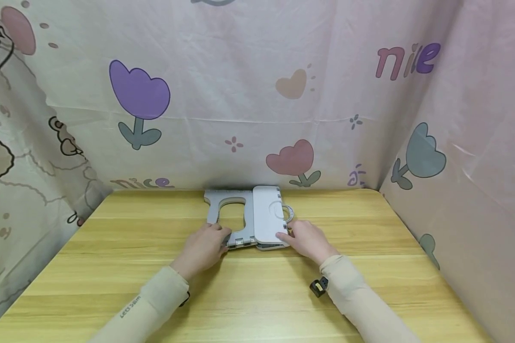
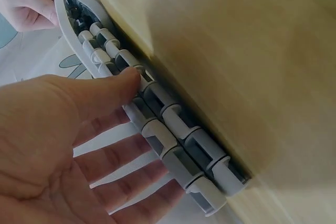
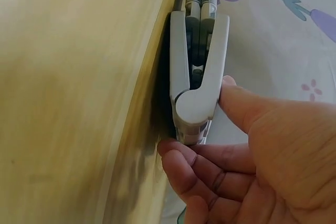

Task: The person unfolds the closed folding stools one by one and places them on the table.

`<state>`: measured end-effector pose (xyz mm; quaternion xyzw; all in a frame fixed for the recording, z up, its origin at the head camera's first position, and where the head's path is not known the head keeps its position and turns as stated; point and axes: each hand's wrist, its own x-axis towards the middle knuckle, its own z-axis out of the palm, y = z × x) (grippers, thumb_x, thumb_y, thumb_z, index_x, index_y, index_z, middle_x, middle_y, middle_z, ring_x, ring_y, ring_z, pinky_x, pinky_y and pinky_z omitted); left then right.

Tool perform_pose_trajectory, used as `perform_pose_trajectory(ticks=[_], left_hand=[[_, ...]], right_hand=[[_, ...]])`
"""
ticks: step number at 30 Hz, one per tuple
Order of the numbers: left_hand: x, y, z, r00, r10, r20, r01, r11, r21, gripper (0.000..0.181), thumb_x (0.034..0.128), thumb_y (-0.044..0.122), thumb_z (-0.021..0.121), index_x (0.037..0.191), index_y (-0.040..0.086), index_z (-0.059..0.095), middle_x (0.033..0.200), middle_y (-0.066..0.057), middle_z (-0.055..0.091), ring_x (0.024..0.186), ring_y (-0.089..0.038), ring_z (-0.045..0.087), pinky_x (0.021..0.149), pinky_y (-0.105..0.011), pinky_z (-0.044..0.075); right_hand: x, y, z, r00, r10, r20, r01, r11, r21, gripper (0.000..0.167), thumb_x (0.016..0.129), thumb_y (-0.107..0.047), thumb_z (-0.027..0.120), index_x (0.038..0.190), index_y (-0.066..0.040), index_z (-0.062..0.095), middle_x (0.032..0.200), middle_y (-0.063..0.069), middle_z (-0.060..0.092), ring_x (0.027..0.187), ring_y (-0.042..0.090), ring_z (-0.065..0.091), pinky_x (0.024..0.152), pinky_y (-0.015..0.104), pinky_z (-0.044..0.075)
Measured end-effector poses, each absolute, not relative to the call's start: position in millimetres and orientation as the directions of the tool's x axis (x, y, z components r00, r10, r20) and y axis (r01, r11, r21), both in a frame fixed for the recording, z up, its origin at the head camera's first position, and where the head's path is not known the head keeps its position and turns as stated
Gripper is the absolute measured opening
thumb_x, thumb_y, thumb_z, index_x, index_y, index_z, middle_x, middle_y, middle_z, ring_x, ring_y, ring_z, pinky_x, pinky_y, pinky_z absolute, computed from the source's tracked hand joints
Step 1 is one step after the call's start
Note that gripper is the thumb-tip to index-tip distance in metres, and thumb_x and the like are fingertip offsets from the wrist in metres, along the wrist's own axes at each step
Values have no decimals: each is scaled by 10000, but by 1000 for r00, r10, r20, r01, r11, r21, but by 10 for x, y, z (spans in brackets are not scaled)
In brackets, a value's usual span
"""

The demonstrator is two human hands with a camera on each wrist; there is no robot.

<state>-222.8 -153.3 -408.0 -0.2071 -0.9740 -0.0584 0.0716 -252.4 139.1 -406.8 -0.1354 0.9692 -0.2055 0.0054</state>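
A folded grey-and-white plastic folding stool [image 1: 267,214] lies flat on the wooden table [image 1: 249,295], near its back edge. Its left part is a grey leg frame [image 1: 250,209] with a large opening; a smooth white panel covers the right part. A round ring handle [image 1: 288,213] sticks out on the right. My left hand [image 1: 203,245] grips the frame's front left corner, thumb over the hinged edge [image 2: 173,119], fingers on the other side. At the right end, my right hand [image 1: 306,240] holds the stool, thumb on the white panel [image 3: 218,72] and fingers curled at its end.
A patterned cloth [image 1: 223,95] with flowers and hearts hangs right behind the table, with more cloth along both sides. A small black device [image 1: 319,287] sits at the right wrist. Bare tabletop lies in front of the stool and on both sides.
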Motion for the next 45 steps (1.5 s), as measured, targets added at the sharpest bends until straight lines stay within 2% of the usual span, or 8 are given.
perform_pose_trajectory(ticks=[9,19,23,29,33,36,40,45], left_hand=[[-2145,-1516,-4105,-878,427,214,444,896,33,358,900,228,880,1213,114,748,1064,-95,755,1001,-325,706,803,-472,665],[-1969,-1454,-4068,-866,452,213,466,885,18,329,876,260,908,1145,140,760,999,-59,740,928,-277,666,723,-449,643],[-1890,-1425,-4030,-868,456,197,471,881,34,352,875,263,906,1169,134,761,995,-56,725,936,-273,651,696,-442,634],[-1784,-1403,-4012,-857,480,189,495,868,42,373,889,250,892,1208,122,750,1044,-55,739,999,-277,686,760,-432,654],[-1726,-1412,-4010,-843,501,195,516,856,36,427,875,220,902,1244,84,735,1114,-80,760,1059,-299,708,878,-447,656],[-1694,-1418,-4008,-829,519,209,535,845,22,434,856,201,915,1227,62,738,1121,-83,766,1059,-297,714,900,-442,656],[-1661,-1418,-4023,-813,536,225,551,834,3,390,833,211,929,1161,87,757,1054,-50,759,984,-258,710,825,-410,662],[-1626,-1415,-4049,-819,523,235,541,841,14,375,814,223,939,1132,126,765,1042,-32,763,966,-244,712,782,-411,663]], right_hand=[[-2450,1422,-4096,-970,-242,29,-227,853,-470,420,1019,-432,731,745,-146,592,630,-52,419,594,123,383,555,275,328],[-2269,1526,-4090,-970,-243,2,-211,840,-500,397,1004,-414,755,746,-159,595,599,-66,397,558,100,361,537,245,303],[-2194,1581,-4081,-969,-248,-17,-204,834,-513,393,1010,-416,747,748,-159,606,583,-70,385,545,93,349,533,239,299],[-2082,1635,-4081,-971,-237,-35,-184,831,-525,315,998,-427,758,870,-140,733,564,-68,380,532,92,334,520,240,299],[-2016,1664,-4079,-972,-232,-42,-175,828,-533,334,988,-432,767,1007,-100,788,581,-55,418,544,99,359,531,248,323],[-1984,1697,-4081,-970,-241,-44,-177,814,-554,321,983,-436,774,959,-116,773,619,-37,469,573,109,395,547,256,343],[-1957,1752,-4100,-965,-256,-51,-181,796,-578,321,976,-444,780,913,-133,736,693,-19,554,635,126,457,575,258,380],[-1926,1804,-4135,-959,-273,-73,-169,763,-624,357,973,-461,779,938,-114,704,780,-8,608,699,141,508,586,250,417]])
